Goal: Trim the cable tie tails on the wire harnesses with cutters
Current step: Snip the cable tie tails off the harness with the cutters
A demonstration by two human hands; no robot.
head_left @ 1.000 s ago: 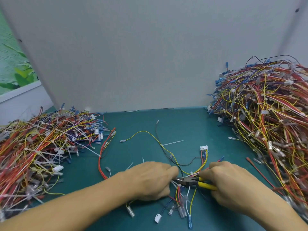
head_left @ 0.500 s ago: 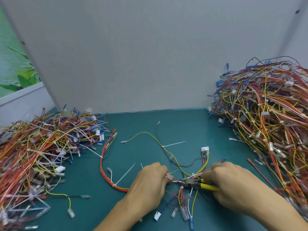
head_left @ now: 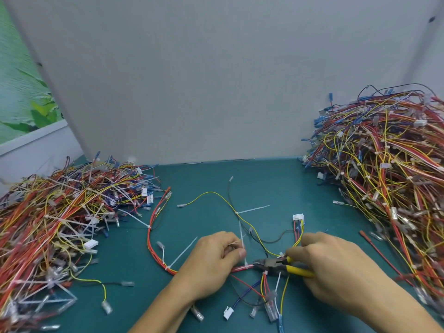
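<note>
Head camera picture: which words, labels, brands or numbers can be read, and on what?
No readable text anywhere.
Yellow-handled steel cutters: no brand or marking visible.
White plastic connector housings: any marking is too small to read.
Plain grey partition wall: no sign or label.

A teal surface (head_left: 276,183) fills the lower half of the view, matte and even in colour. Along the far edge of the surface stands a plain grey-white back panel (head_left: 216,80), upright, meeting it in a thin pale seam. At the surface's far right corner a second grey panel (head_left: 434,58) joins the first. A small dark mark (head_left: 431,19) sits high above the surface there, another (head_left: 39,64) near the back panel's left edge. Beyond the surface's left end, a white ledge (head_left: 31,143) runs below a green leaf-patterned wall (head_left: 21,97).
</note>
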